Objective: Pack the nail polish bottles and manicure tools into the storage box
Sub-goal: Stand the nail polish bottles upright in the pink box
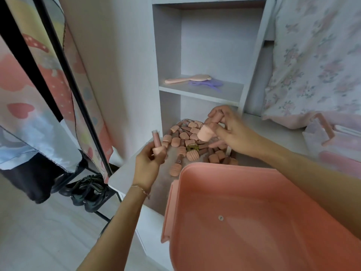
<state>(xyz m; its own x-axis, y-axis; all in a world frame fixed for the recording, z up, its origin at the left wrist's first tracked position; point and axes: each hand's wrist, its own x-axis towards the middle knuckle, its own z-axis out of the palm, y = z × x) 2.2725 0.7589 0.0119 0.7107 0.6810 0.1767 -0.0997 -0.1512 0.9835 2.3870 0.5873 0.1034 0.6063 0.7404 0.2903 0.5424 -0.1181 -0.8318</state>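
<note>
From the head view, the left hand (147, 163) grips one upright nail polish bottle (157, 143) while the right hand (230, 132) pinches another bottle (205, 133) above the heap of bottles (187, 141), just behind the pink storage box (254, 222).

Both forearms are bare with no sleeves in sight, and the only thing worn is a thin chain bracelet (141, 188) with small beads lying around the left wrist, close below the left hand (149, 163).

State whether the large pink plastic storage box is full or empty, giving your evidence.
Empty as far as visible: the large pink plastic storage box shows only bare floor, though its near part is cut off.
</note>
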